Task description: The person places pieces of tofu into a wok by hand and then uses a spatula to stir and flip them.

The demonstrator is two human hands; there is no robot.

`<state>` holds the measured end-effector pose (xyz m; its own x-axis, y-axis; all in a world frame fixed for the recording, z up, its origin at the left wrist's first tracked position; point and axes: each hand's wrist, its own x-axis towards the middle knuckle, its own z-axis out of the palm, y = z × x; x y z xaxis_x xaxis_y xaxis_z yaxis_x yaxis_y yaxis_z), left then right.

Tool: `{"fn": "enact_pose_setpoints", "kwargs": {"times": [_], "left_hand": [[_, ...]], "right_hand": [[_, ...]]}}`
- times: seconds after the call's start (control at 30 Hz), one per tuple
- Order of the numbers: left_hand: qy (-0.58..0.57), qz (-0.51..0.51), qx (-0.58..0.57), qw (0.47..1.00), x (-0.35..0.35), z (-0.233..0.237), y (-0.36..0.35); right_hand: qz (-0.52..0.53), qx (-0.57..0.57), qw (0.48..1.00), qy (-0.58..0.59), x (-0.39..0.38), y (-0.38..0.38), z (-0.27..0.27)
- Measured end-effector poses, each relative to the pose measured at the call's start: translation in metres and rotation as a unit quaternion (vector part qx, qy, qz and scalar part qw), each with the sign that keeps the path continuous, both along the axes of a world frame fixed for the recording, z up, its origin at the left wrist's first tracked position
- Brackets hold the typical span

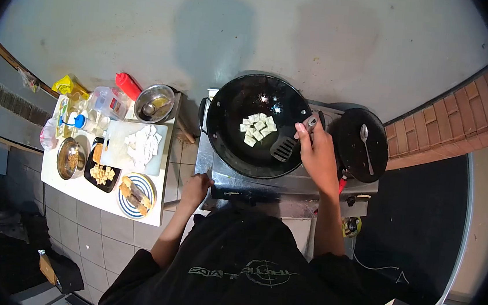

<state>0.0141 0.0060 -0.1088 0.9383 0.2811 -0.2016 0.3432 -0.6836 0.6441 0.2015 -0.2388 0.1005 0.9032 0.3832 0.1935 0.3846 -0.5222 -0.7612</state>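
A large black wok stands on the steel stove. Several pale, white cut pieces lie in a cluster near its middle. My right hand is closed around the handle of a black slotted spatula, whose head rests inside the wok at the right of the pieces. My left hand is at the stove's front left edge, below the wok, with its fingers curled; whether it holds anything there is too small to make out.
Right of the wok, a spoon lies on a black round pan. The left table bears a cutting board with white pieces, a metal bowl, a red bottle, a black tray and a striped plate.
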Motion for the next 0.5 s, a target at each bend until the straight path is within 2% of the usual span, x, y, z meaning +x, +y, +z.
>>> {"fn": "enact_pose_setpoints", "kwargs": {"times": [0.07, 0.23, 0.5], "left_hand": [[0.027, 0.015, 0.016, 0.999, 0.000, 0.008, -0.003], [0.019, -0.025, -0.007, 0.999, -0.002, 0.001, 0.004], [0.087, -0.025, 0.092, 0.992, 0.002, -0.002, -0.002]], "right_hand": [[-0.004, 0.017, 1.000, -0.021, 0.002, 0.000, -0.002], [-0.006, 0.007, 1.000, -0.026, 0.007, 0.004, -0.006], [-0.017, -0.002, 1.000, -0.025, 0.007, 0.002, -0.010]]}}
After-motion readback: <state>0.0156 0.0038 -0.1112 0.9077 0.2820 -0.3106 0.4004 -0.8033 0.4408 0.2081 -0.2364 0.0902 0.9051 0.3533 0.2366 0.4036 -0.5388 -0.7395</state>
